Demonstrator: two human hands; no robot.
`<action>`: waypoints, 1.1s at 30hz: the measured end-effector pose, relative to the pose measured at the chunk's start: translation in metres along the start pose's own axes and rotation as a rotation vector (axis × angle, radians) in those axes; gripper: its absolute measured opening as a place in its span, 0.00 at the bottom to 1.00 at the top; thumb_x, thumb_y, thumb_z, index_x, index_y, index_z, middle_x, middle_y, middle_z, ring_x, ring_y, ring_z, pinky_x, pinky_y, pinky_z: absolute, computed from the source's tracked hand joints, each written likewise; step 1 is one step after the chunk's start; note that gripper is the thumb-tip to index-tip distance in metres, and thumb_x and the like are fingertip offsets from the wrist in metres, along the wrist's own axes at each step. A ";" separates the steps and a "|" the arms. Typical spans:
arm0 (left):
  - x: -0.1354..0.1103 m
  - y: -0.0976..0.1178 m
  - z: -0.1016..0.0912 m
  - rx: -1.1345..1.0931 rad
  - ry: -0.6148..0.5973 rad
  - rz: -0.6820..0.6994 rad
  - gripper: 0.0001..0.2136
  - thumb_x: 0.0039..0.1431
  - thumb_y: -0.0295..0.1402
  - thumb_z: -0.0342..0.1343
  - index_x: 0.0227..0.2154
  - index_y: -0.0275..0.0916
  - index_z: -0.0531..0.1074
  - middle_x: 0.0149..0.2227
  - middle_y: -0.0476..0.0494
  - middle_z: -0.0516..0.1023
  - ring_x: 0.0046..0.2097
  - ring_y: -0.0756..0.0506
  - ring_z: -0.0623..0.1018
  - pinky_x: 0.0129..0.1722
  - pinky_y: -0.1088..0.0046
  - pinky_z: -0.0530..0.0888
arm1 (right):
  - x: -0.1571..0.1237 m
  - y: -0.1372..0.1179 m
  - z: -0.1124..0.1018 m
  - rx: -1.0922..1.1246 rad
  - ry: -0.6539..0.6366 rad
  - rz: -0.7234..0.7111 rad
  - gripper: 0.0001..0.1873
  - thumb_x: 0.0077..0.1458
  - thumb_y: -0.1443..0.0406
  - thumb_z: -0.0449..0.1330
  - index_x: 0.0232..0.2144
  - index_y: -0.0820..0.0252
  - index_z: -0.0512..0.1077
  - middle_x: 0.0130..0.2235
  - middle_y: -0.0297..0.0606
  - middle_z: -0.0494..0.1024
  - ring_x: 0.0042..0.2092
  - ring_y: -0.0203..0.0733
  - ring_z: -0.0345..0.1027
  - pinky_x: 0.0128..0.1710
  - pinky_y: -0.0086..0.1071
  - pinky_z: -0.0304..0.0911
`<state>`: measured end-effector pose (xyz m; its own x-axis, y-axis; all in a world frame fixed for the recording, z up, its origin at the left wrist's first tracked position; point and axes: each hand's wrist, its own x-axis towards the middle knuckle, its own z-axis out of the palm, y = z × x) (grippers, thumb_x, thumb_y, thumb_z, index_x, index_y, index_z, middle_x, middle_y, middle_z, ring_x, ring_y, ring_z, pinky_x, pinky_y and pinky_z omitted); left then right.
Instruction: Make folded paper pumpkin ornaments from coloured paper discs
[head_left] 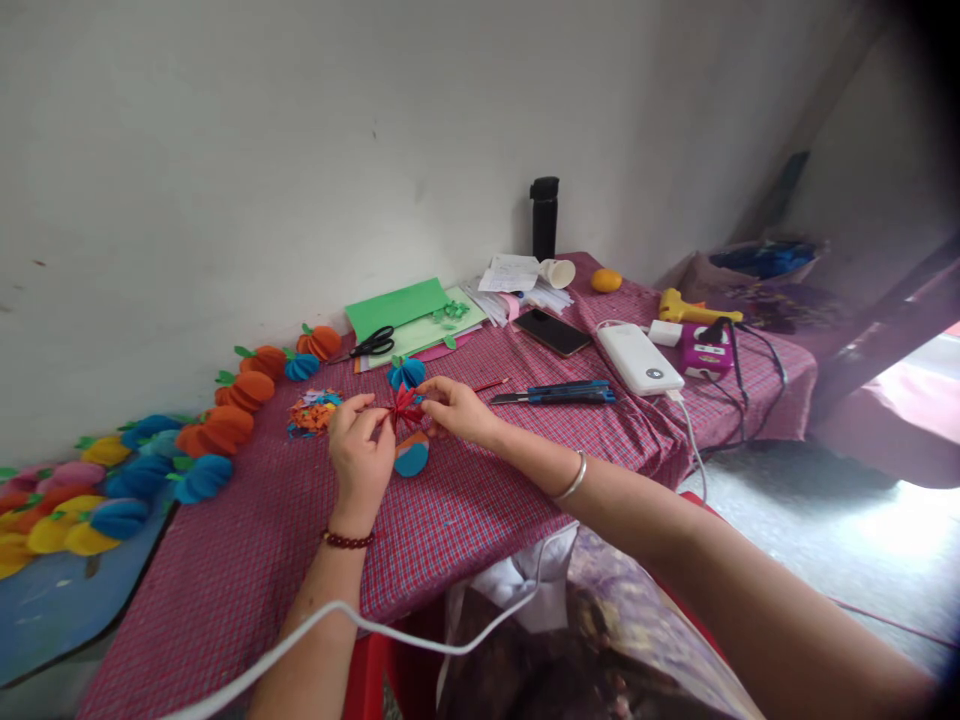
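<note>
Red, folded, fanned-out paper [406, 403] sits directly between the left hand [355, 452], its fingertips pinching the left end, and the right hand [459, 412], slightly parted fingers meeting the right side, grip unclear.

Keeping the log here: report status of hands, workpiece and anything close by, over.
Left hand pinching red folded-paper piece. Right hand at its other side, grip unclear. Piece fanned out. Close by: blue paper pumpkin beyond, blue paper cutout nearer.

pale wall [300, 150] | checked-cloth table [187, 570] | grey floor [795, 490] | bright glare [919, 515] at right
</note>
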<state>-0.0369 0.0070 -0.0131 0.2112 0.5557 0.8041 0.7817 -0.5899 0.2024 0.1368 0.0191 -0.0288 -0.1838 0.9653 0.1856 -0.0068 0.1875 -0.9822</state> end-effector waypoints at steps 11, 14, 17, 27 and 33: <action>-0.002 -0.001 0.003 0.030 -0.063 0.067 0.04 0.56 0.26 0.54 0.29 0.39 0.74 0.43 0.38 0.73 0.45 0.42 0.72 0.47 0.63 0.70 | -0.002 0.005 -0.005 -0.531 0.047 -0.260 0.08 0.53 0.71 0.56 0.35 0.59 0.75 0.31 0.33 0.75 0.32 0.34 0.69 0.31 0.26 0.60; -0.002 0.000 0.003 0.061 -0.094 0.106 0.05 0.57 0.27 0.54 0.29 0.39 0.74 0.43 0.38 0.73 0.46 0.41 0.72 0.47 0.62 0.70 | -0.008 -0.001 -0.008 -0.803 0.075 -0.323 0.07 0.54 0.67 0.58 0.34 0.57 0.76 0.37 0.37 0.74 0.37 0.37 0.69 0.36 0.28 0.60; -0.002 0.003 0.004 0.072 -0.119 0.127 0.05 0.57 0.28 0.54 0.29 0.38 0.75 0.43 0.38 0.73 0.47 0.40 0.72 0.48 0.61 0.70 | -0.011 -0.007 -0.009 -0.922 0.008 -0.327 0.09 0.57 0.64 0.57 0.39 0.56 0.76 0.41 0.37 0.75 0.38 0.37 0.70 0.36 0.27 0.59; -0.002 -0.003 0.008 0.015 -0.146 0.107 0.03 0.55 0.29 0.57 0.30 0.37 0.75 0.42 0.38 0.73 0.46 0.41 0.73 0.47 0.62 0.71 | -0.011 -0.012 -0.008 -0.961 -0.009 -0.271 0.12 0.62 0.65 0.51 0.34 0.57 0.75 0.35 0.36 0.79 0.35 0.38 0.71 0.30 0.28 0.51; -0.003 -0.010 0.012 -0.033 -0.178 0.066 0.04 0.56 0.29 0.57 0.32 0.38 0.76 0.40 0.40 0.74 0.44 0.41 0.73 0.44 0.63 0.71 | -0.008 -0.009 -0.008 -0.811 0.010 -0.258 0.08 0.57 0.68 0.55 0.34 0.58 0.75 0.34 0.35 0.80 0.34 0.36 0.71 0.30 0.26 0.51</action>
<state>-0.0379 0.0182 -0.0246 0.3644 0.6084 0.7050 0.7437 -0.6457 0.1728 0.1462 0.0114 -0.0213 -0.2644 0.8751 0.4054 0.6595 0.4707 -0.5860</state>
